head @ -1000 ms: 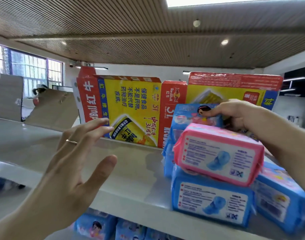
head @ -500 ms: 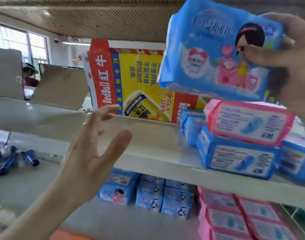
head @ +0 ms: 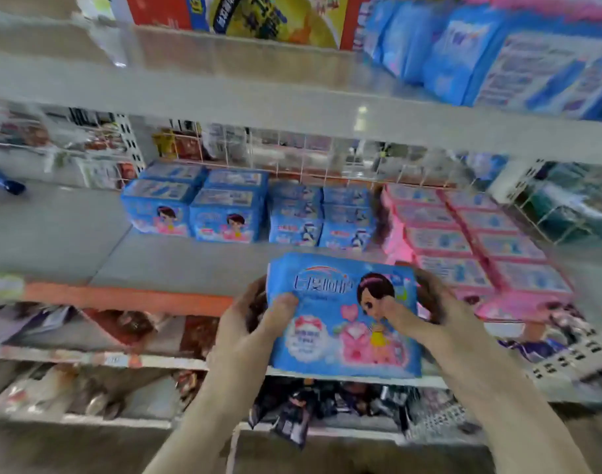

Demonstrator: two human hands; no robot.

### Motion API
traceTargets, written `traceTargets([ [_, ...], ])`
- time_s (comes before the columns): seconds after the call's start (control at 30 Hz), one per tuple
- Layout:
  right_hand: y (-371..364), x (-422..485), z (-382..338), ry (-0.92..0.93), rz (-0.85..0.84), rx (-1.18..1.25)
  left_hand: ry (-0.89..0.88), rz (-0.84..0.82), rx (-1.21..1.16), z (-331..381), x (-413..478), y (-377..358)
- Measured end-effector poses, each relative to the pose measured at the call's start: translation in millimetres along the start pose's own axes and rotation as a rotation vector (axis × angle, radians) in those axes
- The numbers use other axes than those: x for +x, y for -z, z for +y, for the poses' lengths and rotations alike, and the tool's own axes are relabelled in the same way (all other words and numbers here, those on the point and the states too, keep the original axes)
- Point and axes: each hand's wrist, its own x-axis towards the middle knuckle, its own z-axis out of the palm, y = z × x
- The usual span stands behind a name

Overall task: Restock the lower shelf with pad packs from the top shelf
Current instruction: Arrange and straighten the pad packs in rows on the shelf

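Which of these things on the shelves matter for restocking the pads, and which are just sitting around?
For the job:
- blue pad pack, gripped by left hand and right hand
- lower shelf, with shelved blue packs and pink packs
- spare packs on top shelf

Just there:
- red and yellow carton
- dark packets lower down

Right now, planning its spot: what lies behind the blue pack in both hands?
Bare lower shelf, then rows of blue packs; pink packs at right. The held pack hides the shelf's front edge there.
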Motion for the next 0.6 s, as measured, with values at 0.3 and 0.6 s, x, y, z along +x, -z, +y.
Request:
traceTargets([
  [0.3, 19, -27, 48, -0.090, 0.131, 0.094, 0.179, 0.072, -0.042, -23, -15, -30],
  [0.6, 82, -62, 63, 0.194, 0.110, 0.156, -0.109, -0.034, 0.386, -20, -52, -87],
])
